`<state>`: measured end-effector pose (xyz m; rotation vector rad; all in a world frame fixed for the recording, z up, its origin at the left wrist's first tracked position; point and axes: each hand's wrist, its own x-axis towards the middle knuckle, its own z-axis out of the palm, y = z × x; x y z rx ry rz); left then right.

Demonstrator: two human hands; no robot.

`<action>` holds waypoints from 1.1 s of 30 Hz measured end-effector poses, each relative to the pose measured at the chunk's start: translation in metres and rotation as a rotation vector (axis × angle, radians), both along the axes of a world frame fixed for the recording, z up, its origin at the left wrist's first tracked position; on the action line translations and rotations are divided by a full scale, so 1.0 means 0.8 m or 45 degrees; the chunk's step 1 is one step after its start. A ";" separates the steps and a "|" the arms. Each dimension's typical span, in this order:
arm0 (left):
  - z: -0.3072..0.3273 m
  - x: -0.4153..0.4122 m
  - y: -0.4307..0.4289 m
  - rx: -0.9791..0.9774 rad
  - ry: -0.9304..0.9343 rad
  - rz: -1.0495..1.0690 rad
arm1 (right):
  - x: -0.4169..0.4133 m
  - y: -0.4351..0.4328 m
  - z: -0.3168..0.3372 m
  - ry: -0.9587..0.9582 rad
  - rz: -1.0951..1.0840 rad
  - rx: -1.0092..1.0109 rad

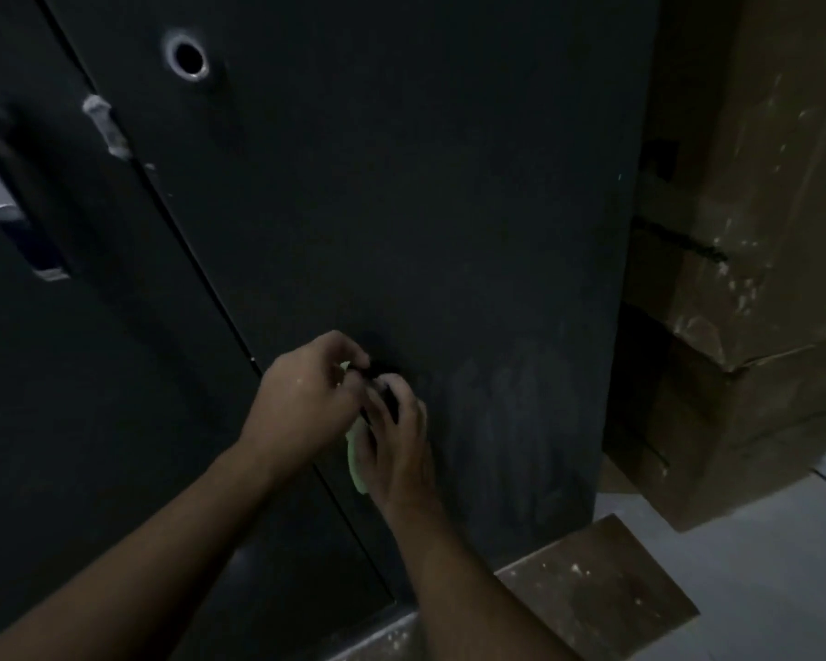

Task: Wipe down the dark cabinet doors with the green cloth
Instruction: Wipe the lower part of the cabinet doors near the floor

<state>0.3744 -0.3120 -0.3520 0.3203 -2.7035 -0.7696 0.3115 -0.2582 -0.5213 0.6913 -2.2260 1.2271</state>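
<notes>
Two dark cabinet doors fill the view, the right door [401, 207] and the left door [68, 422], split by a thin slanting gap. Both my hands meet low on the right door. My left hand [306, 398] pinches the top of the green cloth [355, 462], and my right hand [397, 446] grips it from the right. Only a pale green strip of cloth shows between the hands. A small dark thing between the fingertips is too dim to identify. Faint greyish wipe streaks [511, 412] mark the door to the right of my hands.
The right door has a round metal-rimmed hole [189, 57] near its top; the left door carries a metal handle [1, 202]. Dusty cardboard boxes [745, 279] stand against the cabinet's right side. A flat brown board [597, 584] lies on the pale floor [759, 565].
</notes>
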 end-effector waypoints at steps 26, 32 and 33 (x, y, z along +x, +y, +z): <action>0.010 -0.127 -0.007 -1.750 0.376 -0.550 | -0.085 0.074 -0.022 -0.015 -0.400 -0.596; 0.002 -0.133 -0.011 -1.766 0.430 -0.559 | -0.136 0.119 -0.018 0.072 -0.345 -0.569; 0.001 -0.134 -0.012 -1.779 0.437 -0.562 | -0.142 0.122 -0.011 0.055 -0.363 -0.641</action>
